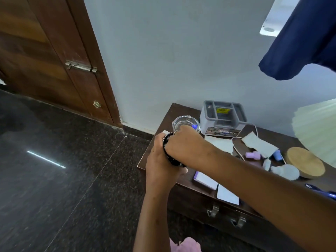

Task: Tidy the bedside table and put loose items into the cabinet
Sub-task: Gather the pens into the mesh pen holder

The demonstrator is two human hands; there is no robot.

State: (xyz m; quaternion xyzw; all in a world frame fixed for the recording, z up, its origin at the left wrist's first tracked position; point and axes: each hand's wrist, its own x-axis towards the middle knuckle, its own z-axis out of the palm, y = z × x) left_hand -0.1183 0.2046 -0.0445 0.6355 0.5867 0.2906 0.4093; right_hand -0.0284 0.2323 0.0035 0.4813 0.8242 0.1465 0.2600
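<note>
My left hand [161, 159] grips a black mesh cup [168, 151] from its left side, above the left end of the dark wooden bedside table [183, 184]. My right hand [183, 142] reaches into the cup's mouth with its fingers closed around something with a blue tip [194, 126]; what it is stays hidden. Loose on the tabletop lie a white notepad [206, 180], a white card [228, 195], a folded paper [220, 143], a pale cloth [260, 144], a pink cap [252, 155] and a white bulb-like piece [285, 171].
A glass ashtray [179, 121] and a grey organiser box [223, 116] stand at the back by the wall. A round wooden lamp base [305, 161] and pleated shade [318, 128] are on the right. Drawer handles [213, 210] show below. Dark cloth [301, 37] hangs upper right. A wooden door [54, 57] stands on the left.
</note>
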